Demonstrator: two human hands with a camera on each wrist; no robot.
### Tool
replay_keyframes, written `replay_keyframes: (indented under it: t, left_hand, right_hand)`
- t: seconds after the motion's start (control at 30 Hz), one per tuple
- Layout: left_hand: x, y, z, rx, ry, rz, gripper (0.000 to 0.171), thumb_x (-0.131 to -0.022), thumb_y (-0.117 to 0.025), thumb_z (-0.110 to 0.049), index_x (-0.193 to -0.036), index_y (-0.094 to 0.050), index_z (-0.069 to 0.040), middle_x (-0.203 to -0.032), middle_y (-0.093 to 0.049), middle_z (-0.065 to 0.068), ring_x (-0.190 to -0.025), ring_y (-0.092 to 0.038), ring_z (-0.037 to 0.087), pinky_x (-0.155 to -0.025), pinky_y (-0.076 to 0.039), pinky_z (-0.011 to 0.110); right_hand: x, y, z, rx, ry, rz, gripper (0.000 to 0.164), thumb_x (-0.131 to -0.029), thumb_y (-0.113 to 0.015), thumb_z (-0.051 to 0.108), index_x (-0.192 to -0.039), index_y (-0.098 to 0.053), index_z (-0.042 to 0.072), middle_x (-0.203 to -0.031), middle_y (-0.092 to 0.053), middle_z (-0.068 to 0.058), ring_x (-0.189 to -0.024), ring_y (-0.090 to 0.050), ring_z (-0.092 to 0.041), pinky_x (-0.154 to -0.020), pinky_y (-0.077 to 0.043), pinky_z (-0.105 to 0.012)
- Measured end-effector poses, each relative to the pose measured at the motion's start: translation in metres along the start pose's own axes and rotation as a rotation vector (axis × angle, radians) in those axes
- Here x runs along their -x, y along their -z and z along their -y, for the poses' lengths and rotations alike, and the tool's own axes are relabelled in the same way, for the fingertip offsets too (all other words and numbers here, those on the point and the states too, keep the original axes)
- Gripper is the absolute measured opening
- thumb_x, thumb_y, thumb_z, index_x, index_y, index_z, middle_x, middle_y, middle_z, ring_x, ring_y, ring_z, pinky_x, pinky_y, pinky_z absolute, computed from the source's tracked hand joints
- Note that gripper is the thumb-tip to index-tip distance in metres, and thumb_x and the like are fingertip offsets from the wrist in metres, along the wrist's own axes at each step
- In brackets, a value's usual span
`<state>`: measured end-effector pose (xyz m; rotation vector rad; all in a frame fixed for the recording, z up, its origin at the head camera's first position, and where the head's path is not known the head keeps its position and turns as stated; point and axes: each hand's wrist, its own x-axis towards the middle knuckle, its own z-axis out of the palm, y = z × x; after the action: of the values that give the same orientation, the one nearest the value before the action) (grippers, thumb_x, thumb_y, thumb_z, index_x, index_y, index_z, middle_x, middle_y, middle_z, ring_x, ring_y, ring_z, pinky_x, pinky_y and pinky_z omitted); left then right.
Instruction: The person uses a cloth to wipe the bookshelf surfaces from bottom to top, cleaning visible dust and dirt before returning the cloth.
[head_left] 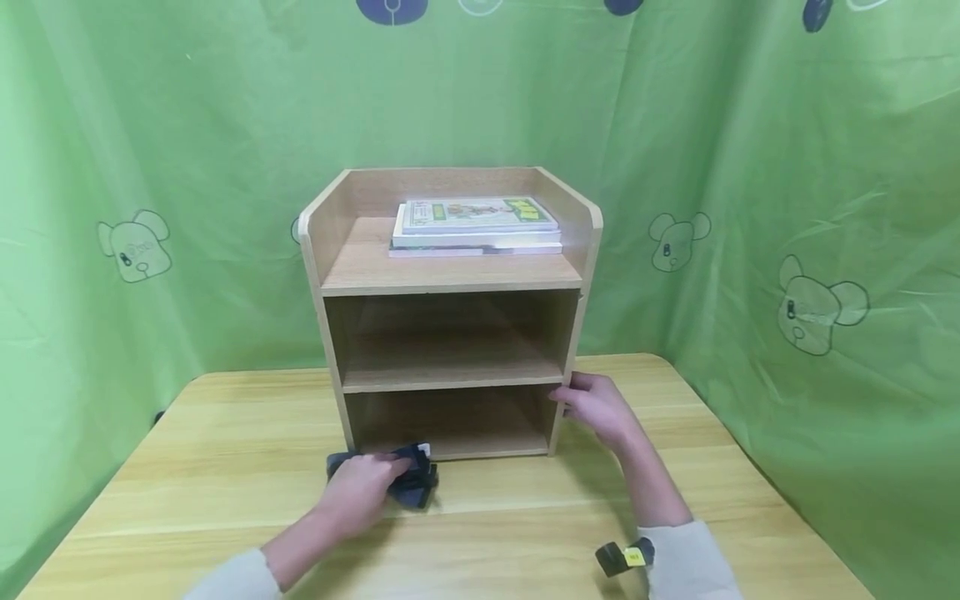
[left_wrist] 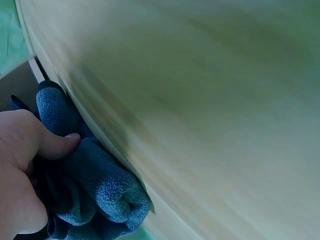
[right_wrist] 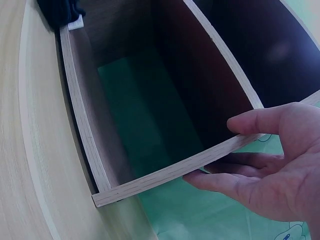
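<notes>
A bunched dark blue towel (head_left: pixel 411 487) is in my left hand (head_left: pixel 360 493), at the lower left front corner of a small wooden shelf (head_left: pixel 450 383). In the left wrist view the thumb presses into the fuzzy folds of the towel (left_wrist: pixel 107 180). My right hand (head_left: pixel 600 407) is at the shelf's right side panel, near the middle board. From the right wrist view, its thumb lies on the inner side of the panel edge (right_wrist: pixel 175 170) and its fingers on the outer side, so the hand pinches the panel. Some left fingers are hidden.
A stack of books (head_left: pixel 476 227) lies on the shelf's top. The shelf stands on a light wooden table (head_left: pixel 510 533), with a green patterned curtain (head_left: pixel 247 167) behind and at both sides. A black strap with a yellow label (head_left: pixel 634 556) is at the right sleeve.
</notes>
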<state>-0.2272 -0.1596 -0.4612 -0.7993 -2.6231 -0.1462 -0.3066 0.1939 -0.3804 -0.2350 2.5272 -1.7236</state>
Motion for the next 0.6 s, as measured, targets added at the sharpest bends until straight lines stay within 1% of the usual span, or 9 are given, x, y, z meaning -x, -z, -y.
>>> replay_keyframes:
  t: [0.07,0.13,0.2,0.37,0.5,0.6]
  left_hand:
    - [-0.009,-0.003,-0.010,-0.005,-0.003,0.023,0.040,-0.062,-0.071,0.006,-0.097,-0.070,-0.015,-0.088,-0.073,0.006,-0.072,-0.070,0.024,-0.062,-0.060,0.038]
    - [-0.021,-0.007,-0.024,-0.018,-0.010,0.051,0.038,-0.063,-0.073,0.003,-0.097,-0.070,-0.015,-0.088,-0.073,0.006,-0.071,-0.070,0.024,-0.062,-0.060,0.037]
    - [-0.035,-0.011,-0.041,-0.042,-0.017,0.078,0.038,-0.065,-0.074,0.000,-0.100,-0.071,-0.016,-0.090,-0.073,0.005,-0.072,-0.069,0.022,-0.062,-0.060,0.035]
    - [-0.072,-0.026,-0.084,-0.117,-0.046,0.115,0.036,-0.068,-0.075,-0.005,-0.101,-0.071,-0.019,-0.090,-0.073,0.001,-0.072,-0.069,0.018,-0.062,-0.059,0.031]
    - [-0.099,-0.037,-0.113,-0.141,-0.068,0.141,0.027,-0.075,-0.074,-0.008,-0.099,-0.070,-0.019,-0.088,-0.072,0.000,-0.072,-0.068,0.017,-0.062,-0.058,0.030]
    - [-0.114,-0.042,-0.129,-0.145,-0.080,0.168,0.021,-0.079,-0.074,-0.011,-0.098,-0.070,-0.019,-0.088,-0.072,0.000,-0.074,-0.068,0.016,-0.063,-0.058,0.029]
  right_hand:
    - [0.000,0.000,0.000,-0.002,0.001,0.001,0.058,-0.095,-0.061,0.011,-0.144,-0.044,-0.015,-0.147,-0.048,-0.034,-0.132,-0.052,-0.047,-0.106,-0.049,-0.049]
    - [0.001,0.001,0.000,-0.004,0.001,0.004,0.058,-0.095,-0.061,0.011,-0.144,-0.043,-0.015,-0.147,-0.047,-0.034,-0.133,-0.052,-0.047,-0.106,-0.049,-0.049]
    - [0.002,0.002,0.000,-0.003,0.000,0.006,0.058,-0.095,-0.061,0.012,-0.144,-0.043,-0.015,-0.148,-0.047,-0.034,-0.133,-0.052,-0.047,-0.107,-0.048,-0.049]
    - [0.002,0.003,-0.001,0.001,-0.008,-0.005,0.059,-0.094,-0.063,0.013,-0.143,-0.045,-0.014,-0.146,-0.048,-0.034,-0.131,-0.054,-0.046,-0.106,-0.049,-0.049]
    - [0.002,0.003,-0.001,-0.004,-0.009,-0.019,0.056,-0.094,-0.064,0.013,-0.141,-0.048,-0.014,-0.143,-0.052,-0.033,-0.128,-0.056,-0.045,-0.105,-0.050,-0.048]
    - [0.001,0.002,-0.001,-0.010,-0.010,-0.017,0.056,-0.093,-0.064,0.013,-0.141,-0.049,-0.013,-0.144,-0.052,-0.032,-0.129,-0.056,-0.045,-0.105,-0.050,-0.048]
